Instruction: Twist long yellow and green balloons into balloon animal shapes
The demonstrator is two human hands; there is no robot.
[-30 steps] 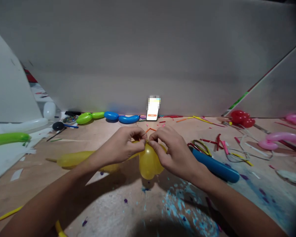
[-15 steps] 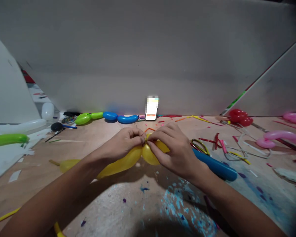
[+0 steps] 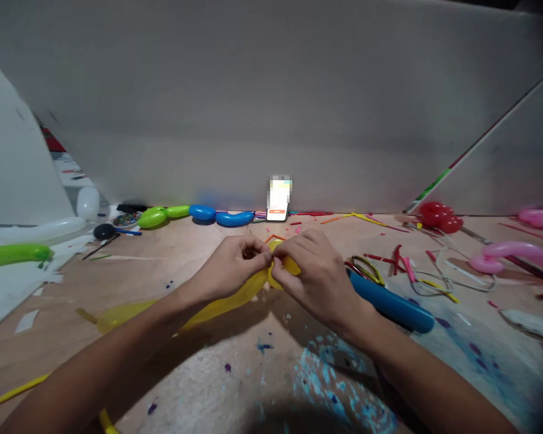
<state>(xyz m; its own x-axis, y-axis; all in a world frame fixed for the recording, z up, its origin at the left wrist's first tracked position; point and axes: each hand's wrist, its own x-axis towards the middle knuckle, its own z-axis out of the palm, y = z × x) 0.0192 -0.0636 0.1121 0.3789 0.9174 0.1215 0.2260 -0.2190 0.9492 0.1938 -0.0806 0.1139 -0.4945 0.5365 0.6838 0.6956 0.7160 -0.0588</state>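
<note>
A long yellow balloon (image 3: 228, 306) runs from the left, behind my left forearm, up to my fingertips in the middle. There it narrows to a pinched spot, and a rounder yellow part shows beneath my right hand. My left hand (image 3: 235, 265) is closed, thumb and forefinger pinching the balloon at this narrow place. Right against it, my right hand (image 3: 319, 274) also pinches the balloon with thumb and bent fingers. The exact spot between the fingertips is hidden. A dark blue balloon (image 3: 391, 301) lies just right of my right hand, beside yellow-handled scissors (image 3: 366, 269).
A lit phone (image 3: 278, 199) leans against the grey wall. Along the wall lie green and blue balloons (image 3: 234, 219) and balloon scraps. Red balloons (image 3: 440, 217), pink balloons (image 3: 520, 253) and a white cable lie right. A black balloon (image 3: 104, 232) and white balloons (image 3: 49, 231) lie left.
Both hands have shifted slightly, with the fingertips now closer together. The round yellow part shows less under my right hand, and the balloon's left end has moved a little left and down.
</note>
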